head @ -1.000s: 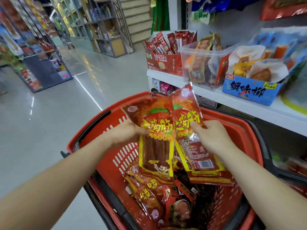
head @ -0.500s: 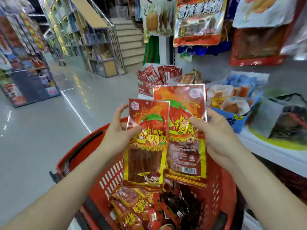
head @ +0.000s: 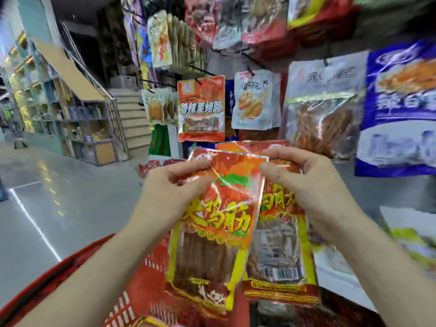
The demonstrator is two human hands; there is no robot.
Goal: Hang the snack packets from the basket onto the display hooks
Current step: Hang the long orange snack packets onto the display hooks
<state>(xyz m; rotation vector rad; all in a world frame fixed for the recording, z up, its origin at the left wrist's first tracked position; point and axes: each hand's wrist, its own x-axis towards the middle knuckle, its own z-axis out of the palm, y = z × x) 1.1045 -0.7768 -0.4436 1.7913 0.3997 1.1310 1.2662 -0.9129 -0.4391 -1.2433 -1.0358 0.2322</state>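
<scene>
Holding both packets above the basket [head: 139,300], the hands are working close together: the left hand [head: 169,192] is pinching the front packet [head: 219,223] at its top, the right hand [head: 306,185] the rear packet [head: 278,244]. The person is probably squaring the tops; next is calling for threading them onto the display hooks [head: 203,70].

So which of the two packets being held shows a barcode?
The rear packet, on the right and partly covered by the front packet. Its barcode sits near the bottom edge; the front packet shows none.
</scene>
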